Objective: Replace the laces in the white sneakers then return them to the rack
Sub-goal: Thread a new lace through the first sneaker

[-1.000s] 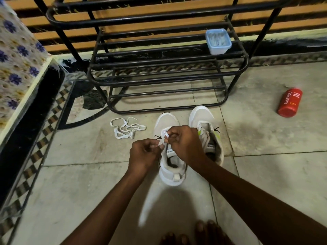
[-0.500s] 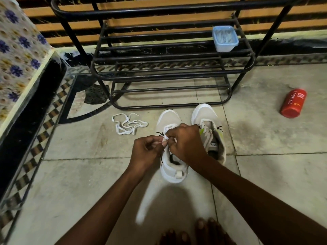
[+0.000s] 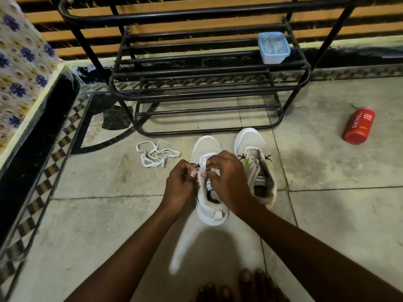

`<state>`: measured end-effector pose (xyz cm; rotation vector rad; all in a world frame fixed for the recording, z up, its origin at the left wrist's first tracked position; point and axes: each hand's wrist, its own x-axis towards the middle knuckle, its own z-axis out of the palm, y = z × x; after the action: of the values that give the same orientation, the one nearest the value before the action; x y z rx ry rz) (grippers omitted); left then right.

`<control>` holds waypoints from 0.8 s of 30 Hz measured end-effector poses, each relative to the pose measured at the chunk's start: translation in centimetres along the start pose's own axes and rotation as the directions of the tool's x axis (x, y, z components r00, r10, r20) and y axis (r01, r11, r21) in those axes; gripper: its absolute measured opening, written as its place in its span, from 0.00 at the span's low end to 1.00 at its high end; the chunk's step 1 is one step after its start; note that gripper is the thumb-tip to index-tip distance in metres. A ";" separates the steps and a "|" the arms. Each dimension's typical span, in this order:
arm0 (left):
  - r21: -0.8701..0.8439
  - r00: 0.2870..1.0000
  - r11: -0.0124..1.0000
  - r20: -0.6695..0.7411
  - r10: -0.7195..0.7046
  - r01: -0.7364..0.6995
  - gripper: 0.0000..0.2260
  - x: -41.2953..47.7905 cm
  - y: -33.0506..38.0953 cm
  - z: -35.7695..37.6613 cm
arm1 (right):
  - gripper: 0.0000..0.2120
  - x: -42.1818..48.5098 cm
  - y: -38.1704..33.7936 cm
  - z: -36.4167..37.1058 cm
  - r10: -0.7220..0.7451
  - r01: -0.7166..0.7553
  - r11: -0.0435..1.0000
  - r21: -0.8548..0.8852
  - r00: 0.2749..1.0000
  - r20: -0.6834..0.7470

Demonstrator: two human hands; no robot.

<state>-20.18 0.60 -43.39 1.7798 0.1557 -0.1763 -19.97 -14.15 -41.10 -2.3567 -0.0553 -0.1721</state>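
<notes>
Largely hidden, the lace is pinched by left hand and right hand over one sneaker

Head view — down, close over floor

the shoe rack is black painted metal tubing, slightly glossy. the sneakers look like matt white mesh cloth. the bottle is glossy red plastic; the floor is dull, stained stone tile.
</notes>
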 end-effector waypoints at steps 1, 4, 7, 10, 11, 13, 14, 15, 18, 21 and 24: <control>0.025 1.000 1.000 -0.009 0.018 -0.017 0.03 0.0 0.0 -0.1 | 0.11 -0.5 0.1 0.1 0.012 -0.011 0.999 0.034 0.999 -0.039; 0.054 0.999 0.998 -0.028 0.017 -0.015 0.06 0.5 0.0 -0.1 | 0.16 -1.5 0.4 0.2 0.039 -0.037 0.999 0.026 0.996 -0.077; 0.079 0.997 0.997 -0.077 -0.001 0.007 0.07 1.2 0.4 -0.3 | 0.16 -1.6 0.4 0.2 0.068 -0.069 0.998 -0.001 0.995 -0.074; 0.117 0.974 0.993 -0.218 0.052 -0.027 0.08 2.1 1.1 -1.3 | 0.15 -1.8 0.6 0.3 0.117 -0.117 0.993 -0.002 0.990 -0.082; 0.125 0.963 0.992 -0.261 0.061 -0.029 0.08 2.6 1.5 -1.8 | 0.14 -1.8 0.6 0.4 0.140 -0.140 0.990 0.001 0.987 -0.082; 0.067 0.952 0.998 -0.306 0.024 -0.004 0.09 3.6 2.4 -2.8 | 0.14 -1.9 0.8 0.5 0.177 -0.178 0.984 0.001 0.981 -0.078; -0.016 0.957 1.000 -0.290 -0.013 0.009 0.10 3.9 2.9 -3.2 | 0.14 -1.9 0.8 0.6 0.185 -0.186 0.983 -0.003 0.979 -0.080; -0.134 0.968 0.991 -0.246 -0.058 0.025 0.12 4.2 3.5 -3.4 | 0.15 -1.9 0.8 0.7 0.190 -0.192 0.981 -0.007 0.978 -0.087; -0.425 0.985 0.900 -0.082 -0.149 0.101 0.17 4.5 4.3 -3.0 | 0.15 -2.0 1.0 0.8 0.206 -0.209 0.978 -0.022 0.973 -0.106; -0.363 0.992 0.926 -0.028 -0.124 0.106 0.17 4.6 3.6 -3.2 | 0.18 -2.0 1.0 0.9 0.220 -0.226 0.971 -0.078 0.972 -0.083; 0.118 0.974 0.970 0.104 0.201 -0.213 0.09 4.8 2.7 -5.5 | 0.18 -1.8 0.8 0.8 0.223 -0.227 0.961 -0.155 0.974 -0.043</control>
<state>-14.72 5.48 -40.58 1.8992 -0.1099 -0.1187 -21.61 -14.11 -42.51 -2.4976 0.2469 -0.0971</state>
